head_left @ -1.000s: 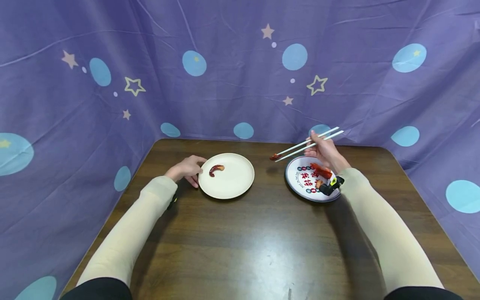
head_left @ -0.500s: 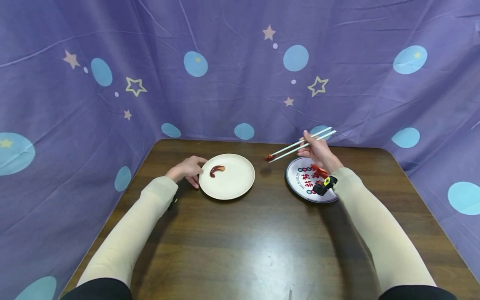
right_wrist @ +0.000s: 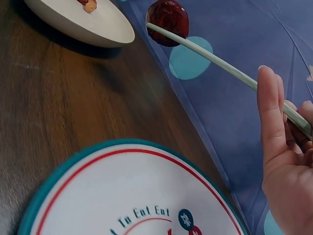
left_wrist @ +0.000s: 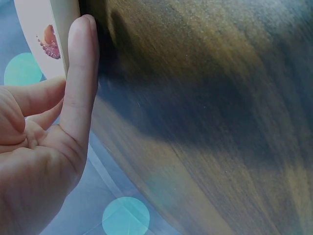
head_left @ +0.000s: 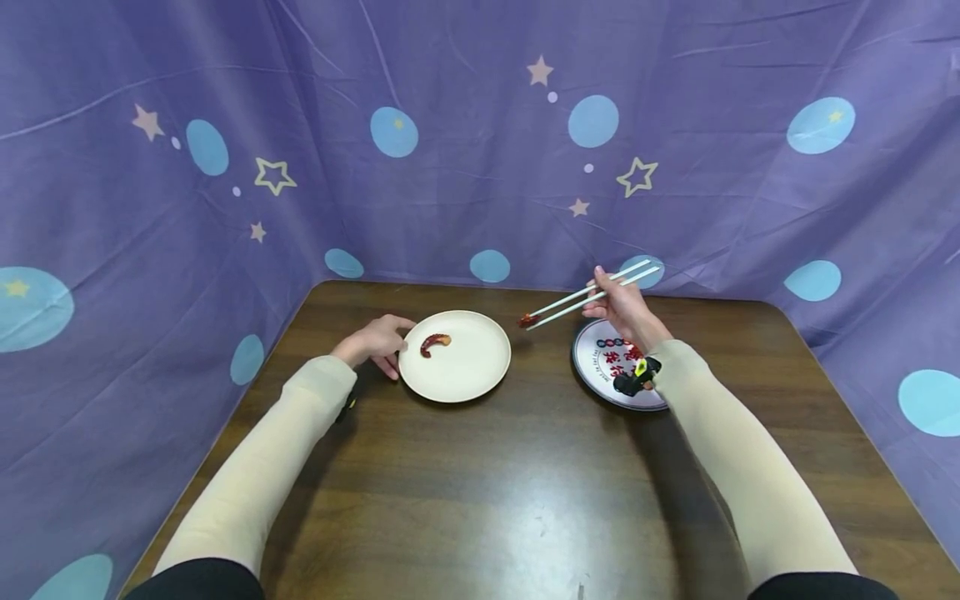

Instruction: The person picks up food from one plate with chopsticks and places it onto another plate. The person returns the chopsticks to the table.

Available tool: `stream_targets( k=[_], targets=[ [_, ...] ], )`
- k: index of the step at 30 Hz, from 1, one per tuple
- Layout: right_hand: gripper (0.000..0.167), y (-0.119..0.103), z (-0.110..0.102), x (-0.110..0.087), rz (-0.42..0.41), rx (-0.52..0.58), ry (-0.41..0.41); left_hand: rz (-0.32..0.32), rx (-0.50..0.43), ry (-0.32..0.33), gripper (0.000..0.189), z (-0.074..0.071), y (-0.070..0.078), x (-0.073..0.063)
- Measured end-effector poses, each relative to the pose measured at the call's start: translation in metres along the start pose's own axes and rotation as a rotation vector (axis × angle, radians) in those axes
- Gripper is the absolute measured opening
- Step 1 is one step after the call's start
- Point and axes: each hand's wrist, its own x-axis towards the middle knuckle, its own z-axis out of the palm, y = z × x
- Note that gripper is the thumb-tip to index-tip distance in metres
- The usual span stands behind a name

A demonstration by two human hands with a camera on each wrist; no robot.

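Observation:
In the head view my left hand grips the left rim of a cream plate, its thumb straight along the plate's outer side. A curved dark-red food piece with an orange end lies on that plate. My right hand holds pale green chopsticks, tilted down to the left. At their tips hangs a glossy dark-red food piece, in the air just right of the cream plate. Below my right hand sits a white plate with red lettering and a dark rim, partly hidden by the wrist.
Both plates stand on a brown wooden table. A purple curtain with stars and blue spots hangs behind it and at the sides. A black and yellow wrist device hangs over the white plate.
My right hand has moved left with the chopsticks and the food piece, bringing it closer to the cream plate. The left hand stays at the plate's rim.

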Motion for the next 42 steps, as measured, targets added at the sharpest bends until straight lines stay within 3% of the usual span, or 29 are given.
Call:
stream_targets(
  k=[17,42],
  targets=[
    [0.033,0.021,0.024,0.003,-0.039,-0.064,0.034,0.006,-0.007,-0.005,0.060,0.001,-0.001,0.000],
    [0.036,0.047,0.052,0.011,-0.023,-0.111,0.083,0.002,-0.001,-0.011,0.059,-0.002,-0.001,-0.001]
  ],
)
